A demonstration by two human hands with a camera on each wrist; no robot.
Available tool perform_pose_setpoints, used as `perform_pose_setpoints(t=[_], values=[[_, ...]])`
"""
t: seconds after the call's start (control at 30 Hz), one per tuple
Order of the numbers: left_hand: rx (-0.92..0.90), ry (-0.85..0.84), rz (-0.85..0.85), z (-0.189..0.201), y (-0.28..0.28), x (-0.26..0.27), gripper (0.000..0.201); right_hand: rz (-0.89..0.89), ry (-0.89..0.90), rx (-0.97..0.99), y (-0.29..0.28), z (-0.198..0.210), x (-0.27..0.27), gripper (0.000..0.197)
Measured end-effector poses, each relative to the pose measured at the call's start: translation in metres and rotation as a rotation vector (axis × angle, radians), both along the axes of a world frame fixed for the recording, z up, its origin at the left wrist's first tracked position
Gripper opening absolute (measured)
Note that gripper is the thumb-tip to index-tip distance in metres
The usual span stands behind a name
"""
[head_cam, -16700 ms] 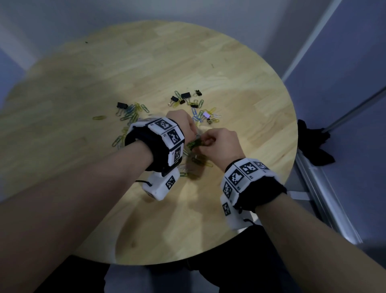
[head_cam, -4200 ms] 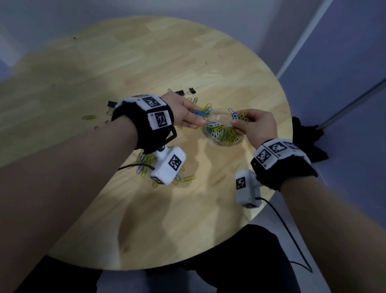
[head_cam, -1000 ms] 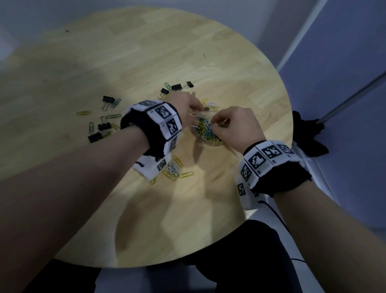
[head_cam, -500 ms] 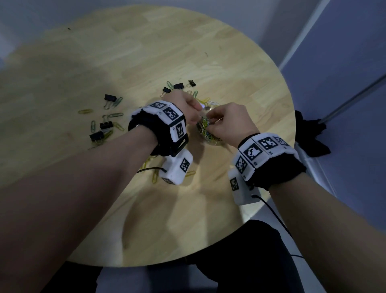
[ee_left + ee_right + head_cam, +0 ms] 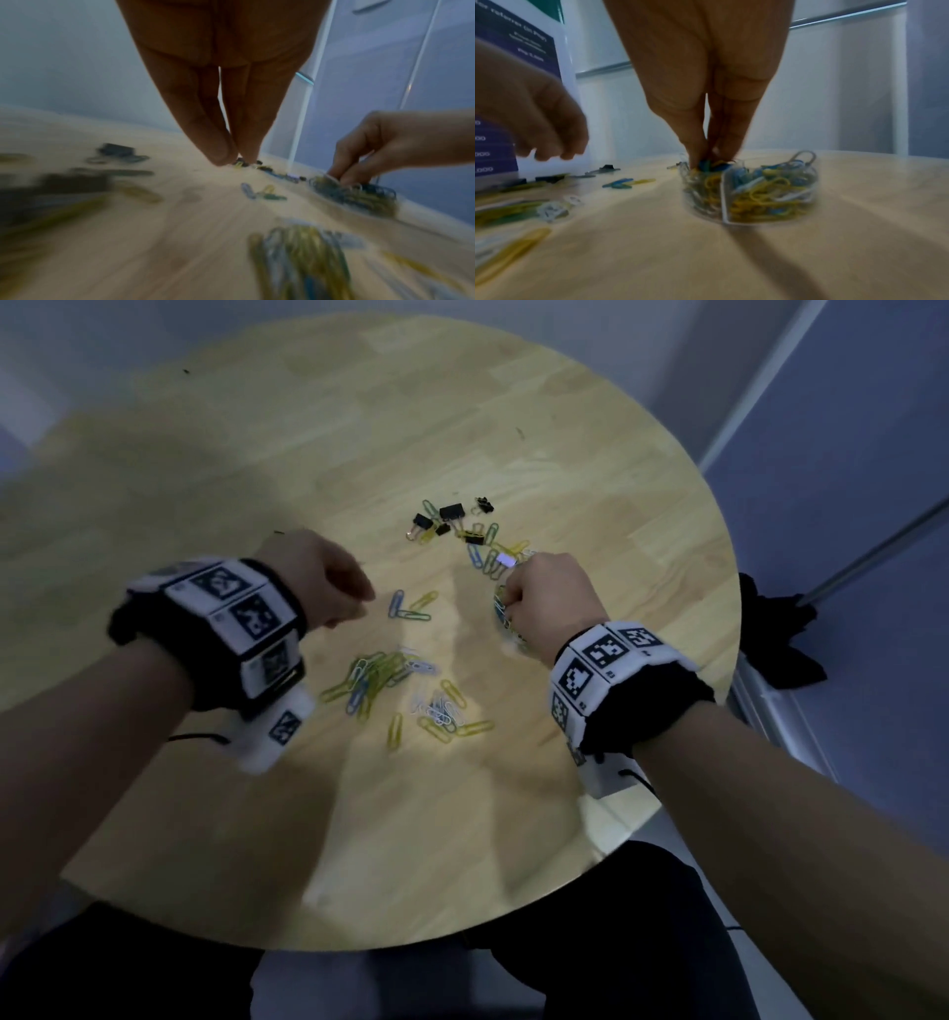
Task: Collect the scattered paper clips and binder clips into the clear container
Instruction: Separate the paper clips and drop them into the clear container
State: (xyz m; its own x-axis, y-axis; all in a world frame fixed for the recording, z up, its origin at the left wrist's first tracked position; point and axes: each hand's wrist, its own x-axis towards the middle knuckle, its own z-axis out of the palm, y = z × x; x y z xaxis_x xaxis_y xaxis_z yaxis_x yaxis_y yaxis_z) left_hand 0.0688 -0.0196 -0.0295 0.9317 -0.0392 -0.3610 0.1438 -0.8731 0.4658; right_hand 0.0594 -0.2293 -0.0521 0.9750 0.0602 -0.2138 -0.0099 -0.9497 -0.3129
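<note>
- While the right hand (image 5: 552,603) dips pinched fingers (image 5: 698,142) into the clear container (image 5: 770,194) near the counter's (image 5: 257,814) right edge, whether they grip clips is unclear.
- Left hand (image 5: 318,577): loosely curled, holding nothing.
- Paper clips (image 5: 380,677), mid-counter: light, springy wire, likely to tangle; best pinched in small bunches.
- Binder clips (image 5: 452,511), toward the far edge: stiff, heavier; best gripped by the body.
</note>
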Motion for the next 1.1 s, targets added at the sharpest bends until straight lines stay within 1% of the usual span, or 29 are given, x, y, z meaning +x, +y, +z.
perform_pose_setpoints(t=[0.07, 0.13, 0.17, 0.23, 0.33, 0.43, 0.5, 0.57, 0.67, 0.77, 0.87, 0.97, 1.1], values=[[0.095, 0.044, -0.05, 0.003, 0.009, -0.008, 0.022, -0.007, -0.059, -0.004, 0.007, 0.004, -0.007, 0.027], [0.126, 0.009, -0.092, 0.003, 0.009, -0.01, 0.027, 0.006, -0.138, 0.063, 0.017, 0.007, -0.015, 0.029], [0.141, -0.015, -0.128, 0.003, 0.006, -0.009, 0.03, 0.02, -0.147, 0.103, 0.024, 0.008, -0.017, 0.03], [0.183, -0.05, -0.236, 0.0, -0.006, -0.005, 0.035, 0.034, -0.1, 0.097, 0.033, 0.009, -0.016, 0.031], [0.214, -0.044, -0.374, -0.007, -0.022, -0.002, 0.04, 0.002, -0.015, -0.02, 0.033, 0.008, 0.001, 0.033], [0.228, -0.069, -0.474, -0.018, -0.025, -0.008, 0.035, 0.008, 0.015, -0.091, 0.026, 0.01, 0.02, 0.03], [0.206, -0.031, -0.47, -0.017, -0.021, -0.011, 0.03, 0.043, 0.022, -0.114, 0.025, 0.008, 0.029, 0.03], [0.183, -0.016, -0.412, -0.01, -0.019, -0.007, 0.029, 0.035, 0.047, -0.127, 0.023, 0.003, 0.033, 0.033], [0.143, -0.096, -0.365, -0.002, -0.025, 0.012, 0.031, -0.015, 0.054, -0.079, 0.015, -0.004, 0.031, 0.037], [0.149, -0.088, -0.403, -0.005, -0.042, 0.031, 0.038, -0.033, 0.046, -0.064, 0.002, -0.005, 0.026, 0.041], [0.149, -0.079, -0.452, -0.015, -0.057, 0.035, 0.041, -0.064, 0.043, -0.12, -0.011, -0.004, 0.025, 0.041], [0.158, -0.088, -0.51, -0.02, -0.057, 0.022, 0.037, -0.075, 0.04, -0.182, -0.013, -0.003, 0.027, 0.039], [0.184, -0.009, -0.534, -0.016, -0.034, 0.001, 0.028, -0.005, 0.085, -0.187, 0.004, -0.002, 0.026, 0.036]])
